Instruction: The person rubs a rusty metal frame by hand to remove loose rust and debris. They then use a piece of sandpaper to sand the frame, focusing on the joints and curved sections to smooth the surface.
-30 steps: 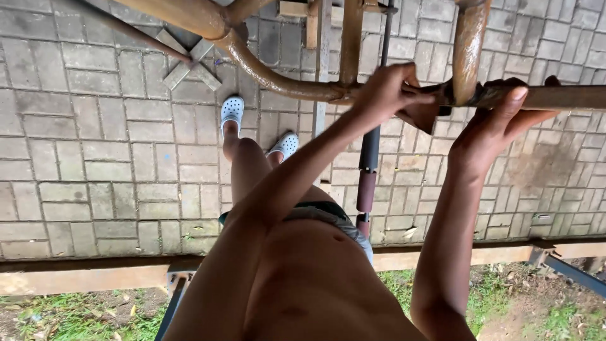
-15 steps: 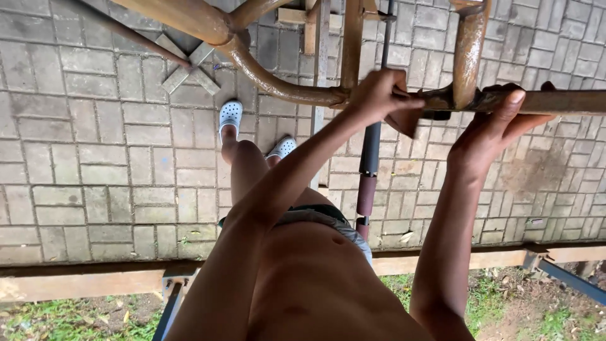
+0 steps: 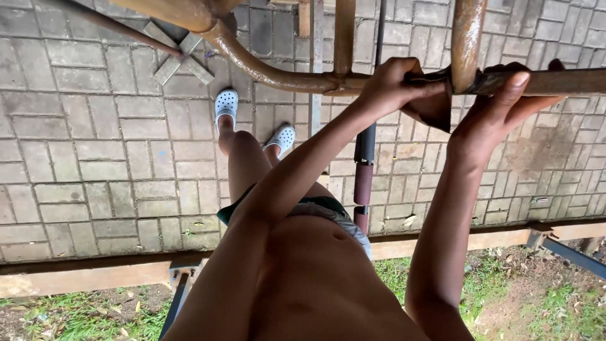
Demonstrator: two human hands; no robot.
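A rusty metal frame of tubes crosses the top of the view, with a horizontal bar point(image 3: 568, 82) running right and a curved tube point(image 3: 265, 66) bending left. My left hand point(image 3: 391, 82) presses a brown sheet point(image 3: 435, 107), perhaps sandpaper or cloth, against the bar where the tubes join. My right hand point(image 3: 499, 107) grips the same bar just right of the sheet, fingers curled over it beside a vertical rusty tube point(image 3: 467, 38). Both arms reach out from my bare torso at the bottom.
Below lies grey block paving point(image 3: 95, 145), where my feet stand in white clogs point(image 3: 226, 104). A dark and maroon pipe point(image 3: 363, 170) hangs under the frame. A rusty beam point(image 3: 95, 275) edges the paving, with grass and soil point(image 3: 517, 297) beyond. Crossed wooden slats point(image 3: 180, 53) lie on the paving.
My left hand with the brown sheet has shifted slightly along the bar. My right hand keeps its hold in the same place.
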